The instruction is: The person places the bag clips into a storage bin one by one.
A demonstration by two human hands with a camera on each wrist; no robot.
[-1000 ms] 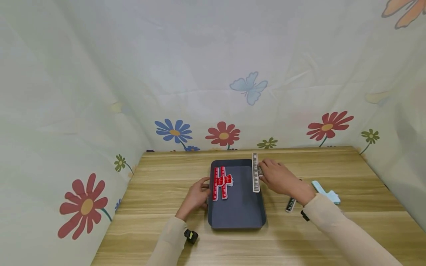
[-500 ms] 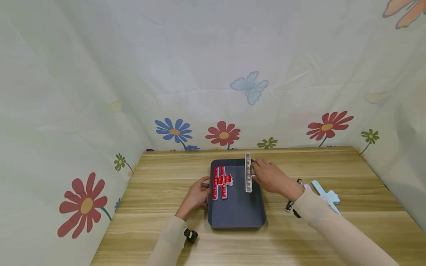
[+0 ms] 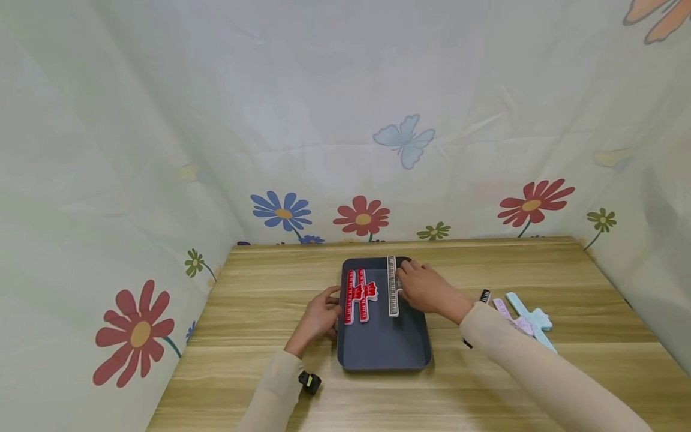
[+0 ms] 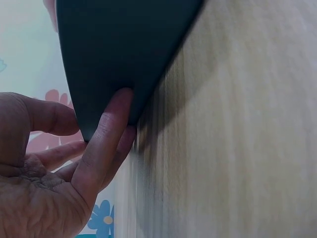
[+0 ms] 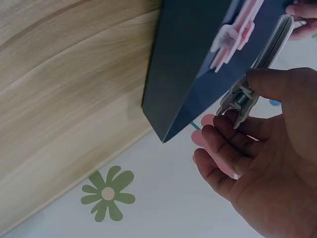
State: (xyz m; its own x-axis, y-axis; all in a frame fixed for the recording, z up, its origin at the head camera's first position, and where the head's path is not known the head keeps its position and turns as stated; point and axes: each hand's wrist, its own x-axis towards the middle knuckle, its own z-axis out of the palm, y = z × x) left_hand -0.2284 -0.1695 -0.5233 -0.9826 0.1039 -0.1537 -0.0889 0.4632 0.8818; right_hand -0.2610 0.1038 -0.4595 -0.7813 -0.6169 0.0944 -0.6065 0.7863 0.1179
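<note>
A dark grey tray (image 3: 383, 351) lies on the wooden table, with two red piano-key clips (image 3: 349, 300) side by side along its left part. My right hand (image 3: 429, 289) pinches a grey-and-white piano-key clip (image 3: 392, 294) by its handle end, over the tray just right of the red ones. The right wrist view shows this clip's metal spring (image 5: 241, 99) between thumb and fingers. My left hand (image 3: 318, 317) touches the tray's left outer wall; in the left wrist view its fingertips (image 4: 121, 99) rest against that wall with the fingers loosely extended.
Right of the tray lie a black piano-key clip (image 3: 485, 296), partly hidden by the right sleeve, a purple clip (image 3: 502, 308) and a light blue clip (image 3: 540, 321). A flower-printed cloth (image 3: 464, 150) stands behind the table's far edge.
My right hand has moved left with the grey-and-white clip, from the tray's right rim to over its inside, and slightly lower. The left hand stays against the tray.
</note>
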